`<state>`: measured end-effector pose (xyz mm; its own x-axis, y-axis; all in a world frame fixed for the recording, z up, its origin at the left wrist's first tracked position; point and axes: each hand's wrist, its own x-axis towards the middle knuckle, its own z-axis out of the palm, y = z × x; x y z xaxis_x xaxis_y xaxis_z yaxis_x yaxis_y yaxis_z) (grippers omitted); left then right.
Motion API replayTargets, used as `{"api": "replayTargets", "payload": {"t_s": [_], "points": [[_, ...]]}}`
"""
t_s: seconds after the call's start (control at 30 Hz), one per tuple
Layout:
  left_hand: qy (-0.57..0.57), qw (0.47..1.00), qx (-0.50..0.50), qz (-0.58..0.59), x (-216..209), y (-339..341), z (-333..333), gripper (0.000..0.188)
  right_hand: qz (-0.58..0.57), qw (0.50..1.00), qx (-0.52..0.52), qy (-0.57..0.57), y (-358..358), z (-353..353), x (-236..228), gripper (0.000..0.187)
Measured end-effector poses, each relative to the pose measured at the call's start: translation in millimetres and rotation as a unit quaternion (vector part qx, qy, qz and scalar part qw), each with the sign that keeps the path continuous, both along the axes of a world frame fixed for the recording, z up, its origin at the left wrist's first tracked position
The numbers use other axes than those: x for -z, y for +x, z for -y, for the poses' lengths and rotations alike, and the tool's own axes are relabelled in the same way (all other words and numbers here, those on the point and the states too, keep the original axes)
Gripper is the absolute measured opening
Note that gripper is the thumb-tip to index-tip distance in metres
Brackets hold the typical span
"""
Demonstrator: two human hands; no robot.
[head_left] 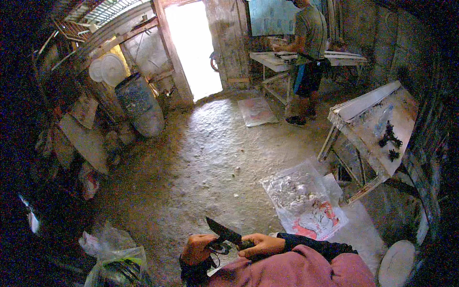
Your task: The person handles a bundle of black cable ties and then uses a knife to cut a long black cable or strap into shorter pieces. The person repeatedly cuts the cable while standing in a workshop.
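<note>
Close to my body, my right hand (265, 245) is closed around the handle of a knife with a broad dark blade (224, 231). The blade points up and to the left, passing beside my left hand (198, 249). That left hand is closed on a small dark looped thing (219, 248) just under the blade. Its kind is hard to make out, and a thin cord or strap seems to hang from it.
A plastic sheet (282, 191) with pale scraps lies on the floor at right, near a slanted table (406, 107) holding dark pieces. A bag (117, 258) stands at lower left, a blue barrel (138, 103) beyond. Another person (310, 48) works at a far table (272, 62).
</note>
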<state>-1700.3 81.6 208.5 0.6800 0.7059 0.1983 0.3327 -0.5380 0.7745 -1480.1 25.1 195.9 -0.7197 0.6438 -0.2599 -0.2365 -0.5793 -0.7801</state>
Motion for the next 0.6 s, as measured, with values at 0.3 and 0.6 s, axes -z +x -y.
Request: {"api": "replayTargets", "payload": {"t_s": [0.3, 0.6], "points": [[-0.04, 0.994, -0.029, -0.096, -2, 3, -1, 0.021, 0.012, 1.0, 0.001, 0.024, 14, -2, 10, 0.022], [-0.097, 0.993, -0.074, 0.0, 10, 2, -5, 0.023, 0.042, 0.999, -0.016, 0.019, 17, -2, 0, 0.028]]}}
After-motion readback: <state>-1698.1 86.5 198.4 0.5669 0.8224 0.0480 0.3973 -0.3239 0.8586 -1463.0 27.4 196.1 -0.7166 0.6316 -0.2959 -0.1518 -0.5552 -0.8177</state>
